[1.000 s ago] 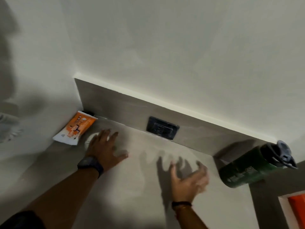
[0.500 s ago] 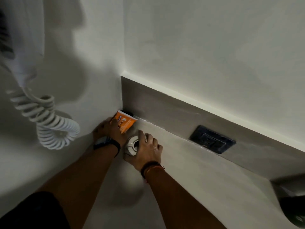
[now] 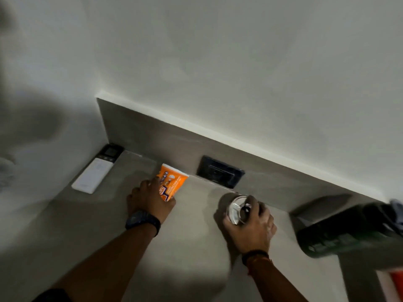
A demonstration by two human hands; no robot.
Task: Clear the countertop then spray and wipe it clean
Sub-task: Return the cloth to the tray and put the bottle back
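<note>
Nearest us, our two bare forearms reach out over the smooth grey stone worktop (image 3: 192, 247). Our right hand (image 3: 250, 229), dark band on the wrist, is closed round a small round shiny glass-and-metal object (image 3: 236, 211) mid-worktop, fingers wrapped over its top; we cannot tell what it is exactly. Our left hand (image 3: 148, 200), dark wristwatch (image 3: 141, 220) on it, has its fingers curled on the near end of an orange-and-white printed packet (image 3: 171, 182); the packet's far end leans toward the back edge of the worktop. At the right edge, a dark green bottle with a grey cap (image 3: 349, 232) lies tilted, blurred, apart from the right hand. Far left corner: a slim white remote with a black screen end (image 3: 98, 171) lies flat, just beside the left wall, well apart from the packet. Behind the packet, a black wall socket (image 3: 220, 172) sits in the grey backsplash (image 3: 152, 138). Bottom right corner: a bit of something orange-red (image 3: 395, 284), unclear.
</note>
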